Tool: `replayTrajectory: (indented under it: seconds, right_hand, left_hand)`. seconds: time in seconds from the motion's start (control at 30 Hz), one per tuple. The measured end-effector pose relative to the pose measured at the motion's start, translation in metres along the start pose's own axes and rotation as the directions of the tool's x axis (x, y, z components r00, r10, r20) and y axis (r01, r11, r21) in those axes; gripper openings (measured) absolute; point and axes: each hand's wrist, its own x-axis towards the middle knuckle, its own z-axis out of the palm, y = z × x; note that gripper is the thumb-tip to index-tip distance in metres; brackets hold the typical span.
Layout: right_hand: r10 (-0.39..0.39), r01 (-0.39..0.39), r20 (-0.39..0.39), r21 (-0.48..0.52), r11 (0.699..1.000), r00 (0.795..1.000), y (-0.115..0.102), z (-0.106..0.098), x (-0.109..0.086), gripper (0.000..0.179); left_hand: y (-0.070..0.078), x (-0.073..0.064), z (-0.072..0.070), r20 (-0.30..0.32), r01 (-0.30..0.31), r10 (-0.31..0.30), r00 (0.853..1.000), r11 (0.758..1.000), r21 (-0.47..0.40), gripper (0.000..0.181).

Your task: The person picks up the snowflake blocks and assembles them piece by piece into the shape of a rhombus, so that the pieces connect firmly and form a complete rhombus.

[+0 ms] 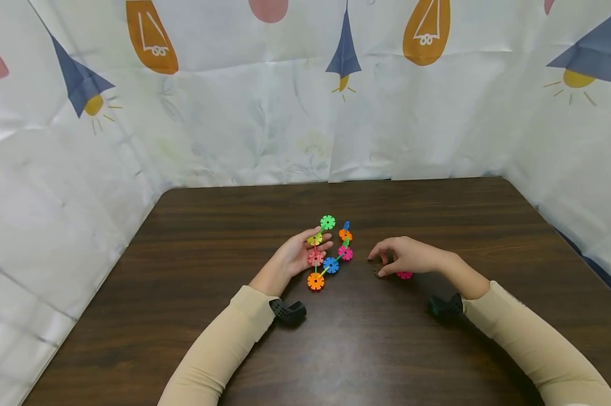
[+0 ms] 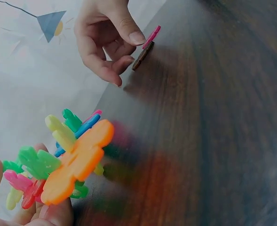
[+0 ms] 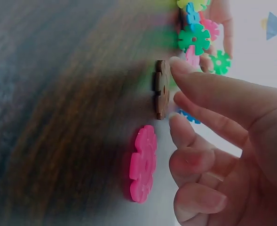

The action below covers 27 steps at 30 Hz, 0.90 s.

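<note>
My left hand (image 1: 294, 255) holds a bent chain of notched plastic snowflake discs, with the thumb near a yellow disc (image 1: 315, 239) and fingers behind the chain. An orange disc (image 1: 315, 281) forms its near corner; a blue disc (image 1: 330, 265) follows, and a green disc (image 1: 328, 222) tops the left branch. In the left wrist view the orange disc's face hides part of the chain. My right hand (image 1: 409, 256) hovers low over a loose brown disc (image 3: 162, 89), thumb tip right at its edge, fingers bent and spread apart from it. A loose pink disc (image 3: 144, 165) lies beneath that hand.
Everything lies on a dark wood-grain table (image 1: 209, 237). A white curtain (image 1: 224, 124) printed with lamps hangs behind and on both sides. Each wrist carries a black strapped device, seen on the left (image 1: 288, 311) and right (image 1: 444, 305).
</note>
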Motion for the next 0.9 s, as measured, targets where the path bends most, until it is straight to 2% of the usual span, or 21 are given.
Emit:
replayTrajectory:
  seconds: [0.2,0.7,0.9]
  right_hand:
    - [0.036,-0.036,-0.019,-0.015,0.999,0.999,-0.0020,-0.0002,-0.0020,0.032]
    - [0.019,-0.019,-0.012,-0.038,0.999,1.000,-0.0020,0.0021,0.0000,0.026]
    - [0.048,-0.048,-0.005,-0.029,0.998,0.999,-0.0017,0.0009,0.0019,0.028]
  left_hand:
    - [0.0006,-0.0007,-0.0006,0.005,0.004,-0.004,1.000,1.000,-0.015,0.044]
    - [0.0006,0.0002,-0.0008,0.005,0.005,-0.005,1.000,1.000,-0.021,0.044]
    - [0.0002,-0.0013,-0.0011,0.003,-0.004,0.004,1.000,1.000,-0.028,0.046]
